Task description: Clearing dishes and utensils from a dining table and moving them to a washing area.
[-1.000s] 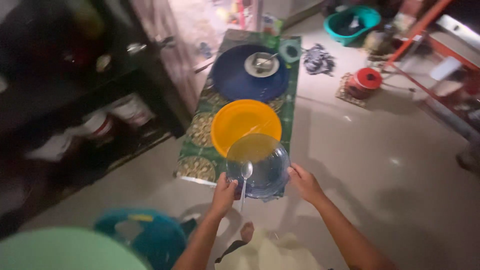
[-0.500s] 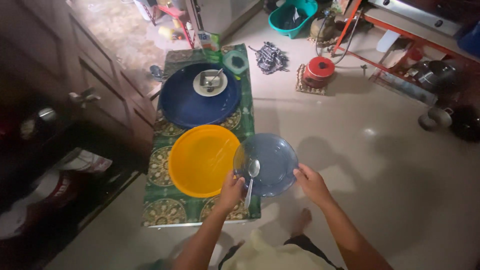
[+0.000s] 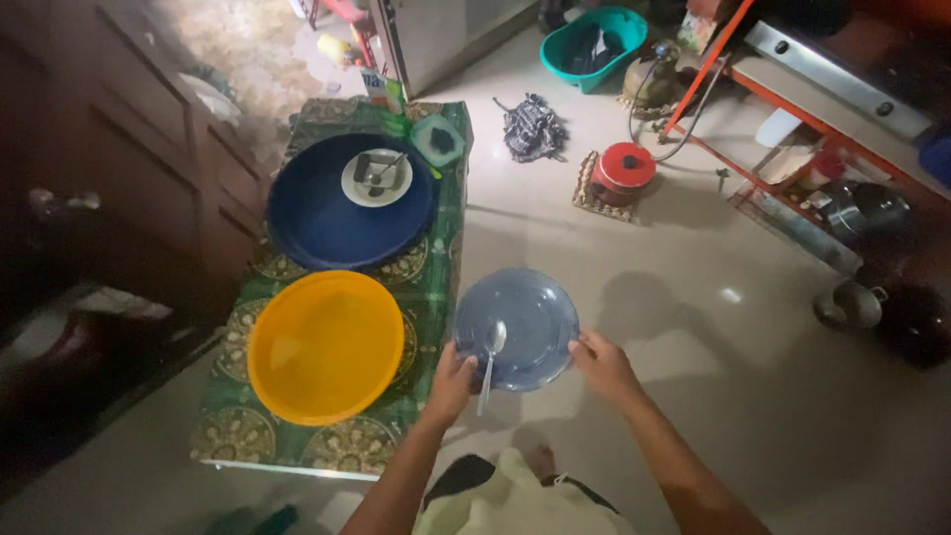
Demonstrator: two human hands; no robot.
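Dim kitchen floor (image 3: 693, 327), pale and glossy, seen from above; items listed from lower frame upward.

Left hand (image 3: 451, 381): closed on the near-left rim of a clear blue plate (image 3: 530, 322), thumb pinning a metal spoon (image 3: 489, 349) whose bowl lies on the plate.
Right hand (image 3: 601, 365): fingers curled around the plate's near-right rim.
Plate: held level at frame centre, now over bare floor beside the tabletop's (image 3: 436, 248) right edge; half a second ago it overlapped the yellow basin, a second ago it sat squarely over it. Judged: the plate is being carried away from the basins.

Yellow basin (image 3: 325, 345), lower left: empty.
Dark blue basin (image 3: 349, 203), beyond it: holds a white dish (image 3: 376, 176) carrying a small metal container and a utensil.
Small teal container (image 3: 438, 141), far end of the tabletop: dark contents, unclear.
Red pot (image 3: 622, 170) on a mat, upper centre.
Teal tub (image 3: 594, 45), top: dark items inside, indistinct.
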